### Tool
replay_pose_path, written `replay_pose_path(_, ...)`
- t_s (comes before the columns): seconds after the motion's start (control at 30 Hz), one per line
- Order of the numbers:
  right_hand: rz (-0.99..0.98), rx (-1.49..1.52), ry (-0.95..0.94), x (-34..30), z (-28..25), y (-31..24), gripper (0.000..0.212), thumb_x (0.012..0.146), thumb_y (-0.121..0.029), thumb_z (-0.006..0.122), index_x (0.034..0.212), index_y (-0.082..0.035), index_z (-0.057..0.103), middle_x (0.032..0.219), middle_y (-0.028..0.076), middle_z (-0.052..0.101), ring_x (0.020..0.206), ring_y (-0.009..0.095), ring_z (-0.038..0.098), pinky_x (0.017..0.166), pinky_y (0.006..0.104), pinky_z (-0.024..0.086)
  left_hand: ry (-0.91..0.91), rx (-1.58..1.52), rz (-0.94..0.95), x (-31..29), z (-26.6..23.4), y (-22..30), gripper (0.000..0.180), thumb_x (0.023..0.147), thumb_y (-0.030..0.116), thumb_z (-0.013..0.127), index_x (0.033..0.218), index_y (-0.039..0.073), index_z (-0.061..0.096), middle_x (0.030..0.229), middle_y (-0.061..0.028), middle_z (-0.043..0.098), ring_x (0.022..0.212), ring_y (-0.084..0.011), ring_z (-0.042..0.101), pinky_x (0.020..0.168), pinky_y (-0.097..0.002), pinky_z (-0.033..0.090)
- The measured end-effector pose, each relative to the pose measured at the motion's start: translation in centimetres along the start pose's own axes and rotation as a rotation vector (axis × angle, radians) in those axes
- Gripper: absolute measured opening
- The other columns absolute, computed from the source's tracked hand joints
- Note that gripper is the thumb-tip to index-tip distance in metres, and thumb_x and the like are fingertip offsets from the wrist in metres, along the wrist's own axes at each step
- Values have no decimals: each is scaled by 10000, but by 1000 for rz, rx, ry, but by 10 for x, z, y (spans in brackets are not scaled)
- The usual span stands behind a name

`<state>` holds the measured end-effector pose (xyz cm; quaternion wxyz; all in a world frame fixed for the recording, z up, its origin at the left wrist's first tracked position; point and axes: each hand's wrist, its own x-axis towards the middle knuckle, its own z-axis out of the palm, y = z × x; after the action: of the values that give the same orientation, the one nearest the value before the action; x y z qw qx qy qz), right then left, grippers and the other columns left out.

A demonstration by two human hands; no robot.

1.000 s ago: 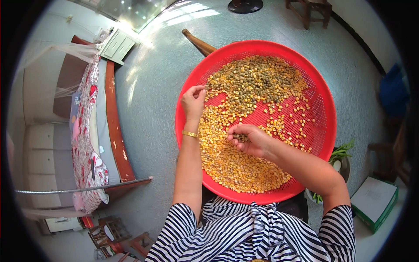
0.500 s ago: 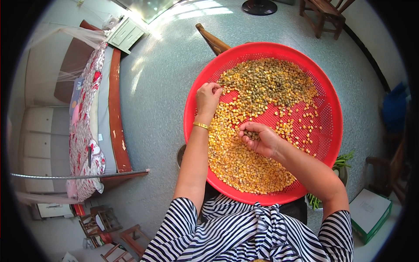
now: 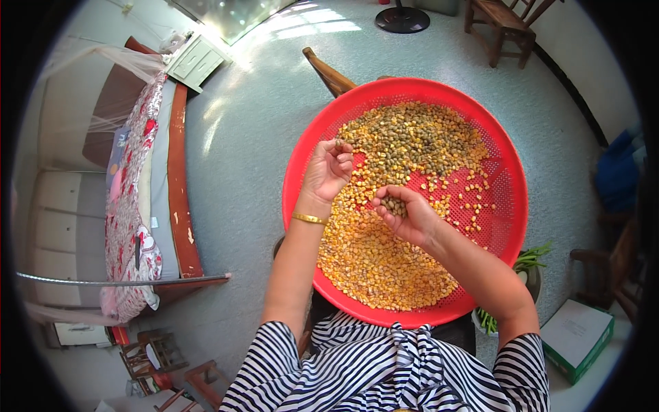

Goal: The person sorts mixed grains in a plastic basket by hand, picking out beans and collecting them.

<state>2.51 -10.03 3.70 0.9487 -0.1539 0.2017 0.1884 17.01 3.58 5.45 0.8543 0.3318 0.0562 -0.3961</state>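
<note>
A round red perforated tray (image 3: 511,226) lies in front of me, filled with yellow corn kernels (image 3: 381,268) and greenish-brown beans (image 3: 439,130). Mixed beans and kernels cover its far part; the near heap is almost all corn. My right hand (image 3: 412,216) is curled over the middle of the tray, holding a small handful of the beans (image 3: 395,204) in its palm. At the tray's left side, my left hand (image 3: 329,168) is raised a little above the corn, thumb and forefinger pinched. What sits between those fingertips is too small to make out.
A bed (image 3: 130,213) with a flowered cover stands at the left, near a pale cabinet (image 3: 198,62). Beside the tray's right edge is a bowl with green vegetables (image 3: 528,261). A green-sided box (image 3: 580,336) lies at the lower right, and a wooden chair (image 3: 501,31) stands farther back.
My left hand has lifted slightly off the mixed beans and corn and turned, showing more of its palm. My right hand keeps its handful of beans in nearly the same place.
</note>
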Motion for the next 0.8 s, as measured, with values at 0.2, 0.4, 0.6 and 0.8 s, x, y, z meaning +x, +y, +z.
replay_pose_path(0.2,-373,19,145,-11,18,-10,226,889,-166,373,848,-3,523,798,90,578,705,148,580,618,236,510,251,-157,-53,-33,20,-48,102,785,46,469,848,24,546,760,-66,565,665,-153,537,607,-262,490)
replay_pose_path(0.4,-658,-144,52,-24,30,8,235,880,-142,363,860,9,542,861,105,580,775,167,576,689,257,494,210,-512,-85,-61,26,-113,100,799,130,468,839,72,539,768,-36,564,770,-149,551,728,-312,471)
replay_pose_path(0.6,-1236,-1406,-142,-30,28,19,129,743,-4,488,833,2,580,864,115,583,795,224,563,701,310,446,201,-498,-182,-69,34,-118,106,807,149,475,860,89,543,836,-23,579,810,-158,562,727,-300,481)
replay_pose_path(0.8,-1475,-1546,-216,-32,32,19,232,682,-12,552,913,-24,573,946,116,558,818,270,561,707,343,452,120,-52,-21,-90,51,-108,106,813,143,476,863,84,549,846,-29,584,815,-165,565,717,-294,489)
